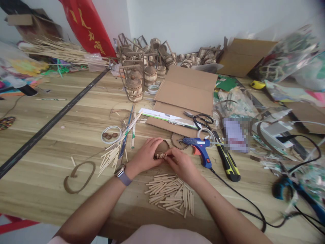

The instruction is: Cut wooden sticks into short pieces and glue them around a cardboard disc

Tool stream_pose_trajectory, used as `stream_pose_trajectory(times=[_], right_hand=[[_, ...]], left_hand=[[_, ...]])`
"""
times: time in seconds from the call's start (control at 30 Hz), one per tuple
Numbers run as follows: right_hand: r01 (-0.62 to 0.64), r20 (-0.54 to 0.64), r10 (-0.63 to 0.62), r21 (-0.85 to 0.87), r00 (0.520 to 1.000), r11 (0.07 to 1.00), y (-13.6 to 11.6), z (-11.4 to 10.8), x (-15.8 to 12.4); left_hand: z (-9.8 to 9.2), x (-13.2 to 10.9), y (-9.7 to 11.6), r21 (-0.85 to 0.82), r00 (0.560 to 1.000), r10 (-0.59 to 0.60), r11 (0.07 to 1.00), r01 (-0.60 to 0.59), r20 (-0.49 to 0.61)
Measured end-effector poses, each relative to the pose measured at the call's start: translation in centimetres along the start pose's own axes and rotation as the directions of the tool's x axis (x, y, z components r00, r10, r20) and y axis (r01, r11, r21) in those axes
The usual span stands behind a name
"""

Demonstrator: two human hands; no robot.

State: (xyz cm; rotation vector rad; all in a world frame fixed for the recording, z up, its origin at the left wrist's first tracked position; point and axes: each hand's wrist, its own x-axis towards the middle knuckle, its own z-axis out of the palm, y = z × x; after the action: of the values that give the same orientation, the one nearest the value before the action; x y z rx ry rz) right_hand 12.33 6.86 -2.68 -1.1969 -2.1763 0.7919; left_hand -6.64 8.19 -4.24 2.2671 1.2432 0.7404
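Note:
My left hand [146, 155], with a watch on its wrist, is closed around one side of a thin brown hoop [167, 142]. A short row of small wooden sticks [160, 156] stands along the hoop's near edge. The fingertips of my right hand [183, 165] pinch at the right end of this row; whether they hold a single stick is too small to tell. Just below both hands lies a loose pile of short wooden sticks [169, 193]. A blue glue gun [200, 145] rests right of my right hand, its nozzle pointing left near another thin hoop [175, 144].
A yellow-black utility knife [230, 166], scissors [203, 119] and cardboard [189, 88] lie beyond the hands. Finished-looking small baskets [134, 89] stand at the back. Left are longer sticks [110, 157], a white tape ring [111, 127] and a brown strip coil [67, 184]. A black cord [236, 191] runs right.

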Motion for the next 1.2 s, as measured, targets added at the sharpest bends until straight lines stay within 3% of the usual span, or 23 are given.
stream_pose_trajectory(times=[0.33,0.5,0.67,0.83,0.97,1.2], right_hand=[[0.05,-0.02,-0.051,-0.048,0.998,0.998,0.1,0.1,0.0],[0.053,-0.069,-0.059,-0.095,0.996,0.994,-0.5,-1.2,-0.2],[-0.104,-0.252,0.059,-0.172,0.966,0.98,0.2,-4.7,-1.5],[-0.378,-0.422,0.268,-0.202,0.866,0.904,3.1,-7.7,-3.5],[-0.509,-0.393,0.415,-0.174,0.82,0.843,5.1,-8.0,-4.1],[-0.544,-0.278,0.504,-0.088,0.818,0.835,5.1,-7.6,-3.7]], left_hand=[[-0.1,0.0,0.5,0.016,1.0,-0.015,1.0,0.015,0.004],[0.1,-0.1,0.3,0.016,1.0,-0.018,1.0,0.018,0.011],[0.0,-0.2,0.2,0.026,0.999,-0.033,0.999,0.032,0.017],[0.0,-0.2,0.4,0.047,0.999,-0.05,0.998,0.049,0.014],[0.1,-0.1,0.4,0.061,0.999,-0.047,0.997,0.047,0.007],[0.2,-0.1,0.5,0.076,0.999,-0.04,0.996,0.041,-0.011]])
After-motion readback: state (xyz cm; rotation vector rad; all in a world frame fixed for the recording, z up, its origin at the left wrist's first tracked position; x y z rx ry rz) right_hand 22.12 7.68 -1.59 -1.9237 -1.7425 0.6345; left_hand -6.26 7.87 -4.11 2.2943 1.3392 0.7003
